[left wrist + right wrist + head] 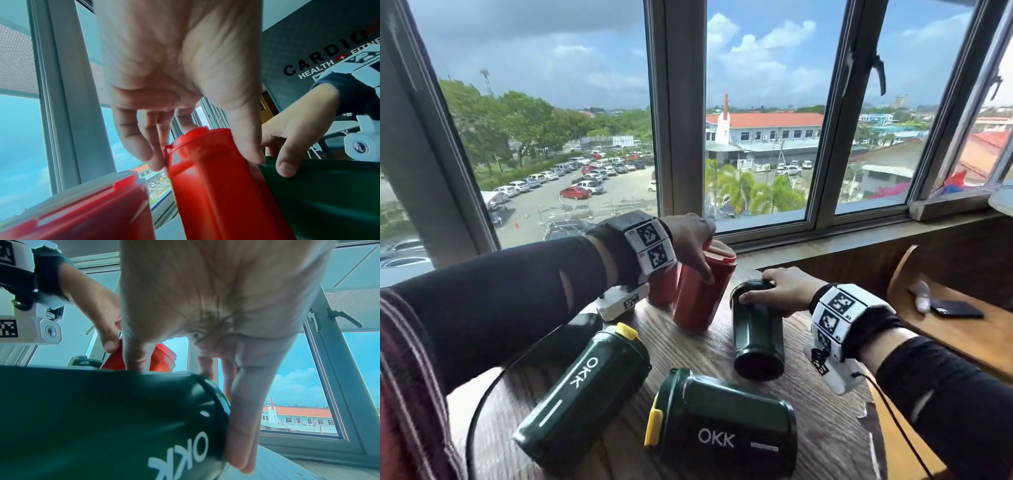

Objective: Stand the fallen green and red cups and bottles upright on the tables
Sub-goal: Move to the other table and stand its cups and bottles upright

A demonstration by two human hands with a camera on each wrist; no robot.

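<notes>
On the round table (722, 349), hands grip a tilted red bottle (700, 291) and a fallen green cup (755, 335).

The desk (808, 442) was wood with a visible grain and a dull finish. The green bottles (582, 394) looked like smooth plastic with a soft sheen and yellow plastic caps (627, 330). The red bottle (702, 294) was glossy plastic. The window frame (681, 113) looked like smooth, matt grey metal.

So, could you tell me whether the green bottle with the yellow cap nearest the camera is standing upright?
No, the green bottle lies on its side on the table, its yellow cap pointing left.
</notes>
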